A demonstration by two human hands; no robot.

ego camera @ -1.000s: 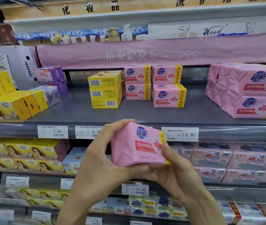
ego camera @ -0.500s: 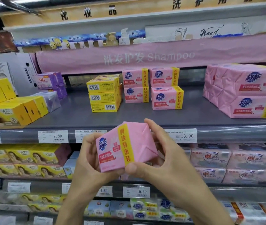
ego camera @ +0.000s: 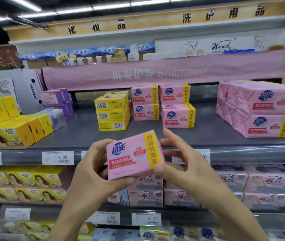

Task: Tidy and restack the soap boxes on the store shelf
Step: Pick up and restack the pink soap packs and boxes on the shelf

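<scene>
**Pink soap pack held in both hands at the shelf edge**

The left hand (ego camera: 93, 171) grips the left end of a pink soap pack (ego camera: 129, 157), thumb under the bottom edge and fingers curled round the back. The right hand (ego camera: 181, 159) grips the right end, thumb pressed on the lower corner by the yellow stripe and fingers behind the top edge. The pack faces the camera, right end tilted a little higher. It is in the air in front of the grey shelf (ego camera: 79, 133), not resting on it.

Behind it on that shelf stand two short stacks of pink packs (ego camera: 146, 103), side by side. A stack of three yellow boxes (ego camera: 112, 113) stands just beside them on the left. A larger pile of pink packs (ego camera: 260, 110) sits well apart on the right. Purple packs (ego camera: 58, 100) and more yellow boxes (ego camera: 7, 129) lie at the far left. A price tag (ego camera: 58, 157) reading 7.80 is fixed to the front rail, and a pink banner (ego camera: 155, 73) hangs above.
</scene>
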